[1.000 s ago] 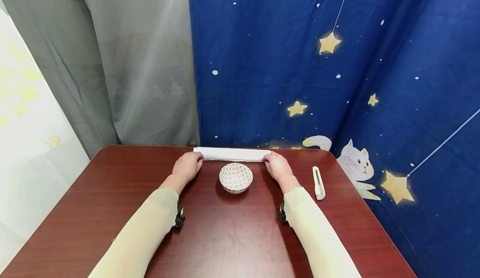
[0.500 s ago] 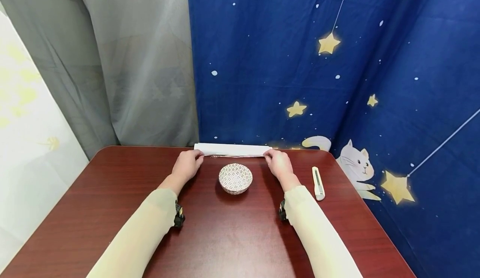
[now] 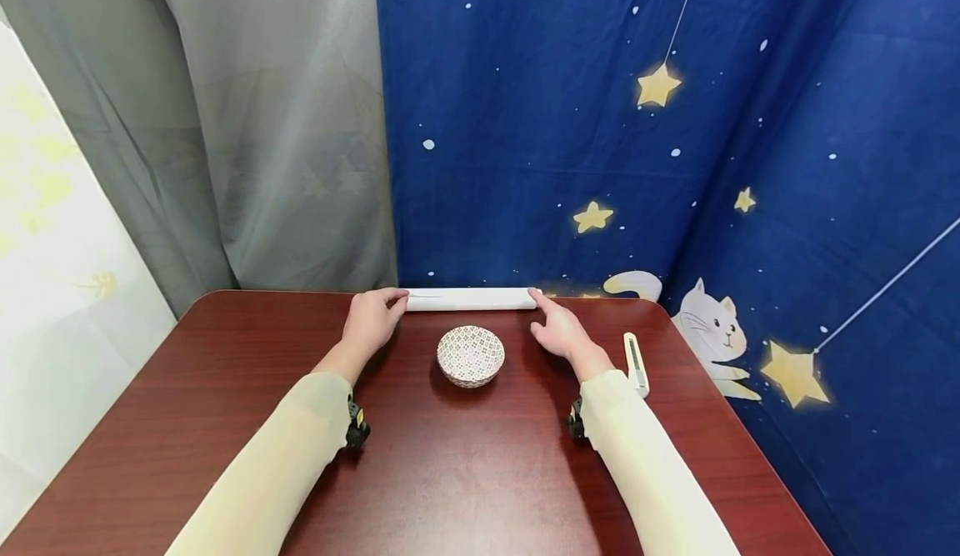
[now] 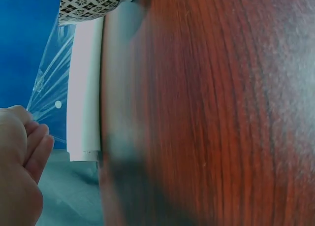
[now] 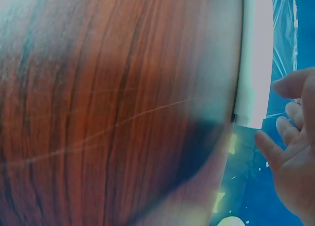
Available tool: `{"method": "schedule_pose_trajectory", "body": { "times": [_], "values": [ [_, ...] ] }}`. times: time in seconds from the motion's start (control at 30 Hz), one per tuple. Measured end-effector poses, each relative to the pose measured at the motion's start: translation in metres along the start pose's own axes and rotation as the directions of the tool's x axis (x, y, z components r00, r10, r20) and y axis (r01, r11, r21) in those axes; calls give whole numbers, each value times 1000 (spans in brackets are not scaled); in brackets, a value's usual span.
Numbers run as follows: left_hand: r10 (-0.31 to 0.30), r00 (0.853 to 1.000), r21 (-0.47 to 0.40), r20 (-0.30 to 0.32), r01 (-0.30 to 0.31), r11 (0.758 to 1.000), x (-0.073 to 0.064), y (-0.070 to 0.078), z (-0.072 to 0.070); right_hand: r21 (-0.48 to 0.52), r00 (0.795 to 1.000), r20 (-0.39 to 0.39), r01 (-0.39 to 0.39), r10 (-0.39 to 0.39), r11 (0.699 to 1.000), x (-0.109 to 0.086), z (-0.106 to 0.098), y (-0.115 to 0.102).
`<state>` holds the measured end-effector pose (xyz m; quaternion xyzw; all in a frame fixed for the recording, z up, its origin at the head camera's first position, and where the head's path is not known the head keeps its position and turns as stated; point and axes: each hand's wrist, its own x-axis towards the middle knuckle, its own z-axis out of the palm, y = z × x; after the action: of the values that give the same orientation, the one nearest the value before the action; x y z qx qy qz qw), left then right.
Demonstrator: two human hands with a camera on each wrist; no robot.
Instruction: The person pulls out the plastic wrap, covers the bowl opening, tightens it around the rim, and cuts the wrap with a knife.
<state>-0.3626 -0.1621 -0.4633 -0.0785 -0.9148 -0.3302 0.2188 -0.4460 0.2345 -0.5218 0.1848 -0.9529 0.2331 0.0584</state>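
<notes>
A white roll of cling film [image 3: 472, 298] lies along the far edge of the table. My left hand [image 3: 371, 320] is at its left end, thumb and fingers pinching the loose edge of the clear film [image 4: 55, 78], which stretches in creases off the roll in the left wrist view. At the other end my right hand [image 3: 561, 329] has its index finger stretched out to the roll, thumb spread apart and nothing gripped. In the right wrist view, film [image 5: 284, 34] also stands off the roll close to the fingertips. A patterned bowl [image 3: 471, 356] sits just in front of the roll.
On the right, a white utility knife [image 3: 635, 360] lies on the dark red table [image 3: 465, 473], its lower end partly covered by my right sleeve [image 3: 645, 448]. Behind the far edge hang a grey curtain [image 3: 300, 139] and a blue starry one [image 3: 525, 106].
Both hands held the film's front edge along the roll; now the right hand has let go and spread its fingers. The left hand has risen slightly. Bowl and knife have stayed put.
</notes>
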Motion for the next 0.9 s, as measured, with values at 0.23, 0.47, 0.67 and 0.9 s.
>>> {"method": "schedule_pose_trajectory", "body": {
  "times": [0.23,0.47,0.67,0.9],
  "values": [
    [19,1000,2,14,-19,1000,0,3,-8,122,995,97,10,-22,993,-16,-29,-36],
    [11,1000,-28,21,-11,1000,3,10,-16,110,994,110,-32,20,993,-34,-63,-81],
    [14,1000,-15,-13,-14,1000,7,11,-21,104,997,78,-34,26,994,-36,-69,-82],
    [32,998,-40,-51,-34,999,10,11,-25,136,998,65,-23,14,990,-38,-76,-83]
  ]
}}
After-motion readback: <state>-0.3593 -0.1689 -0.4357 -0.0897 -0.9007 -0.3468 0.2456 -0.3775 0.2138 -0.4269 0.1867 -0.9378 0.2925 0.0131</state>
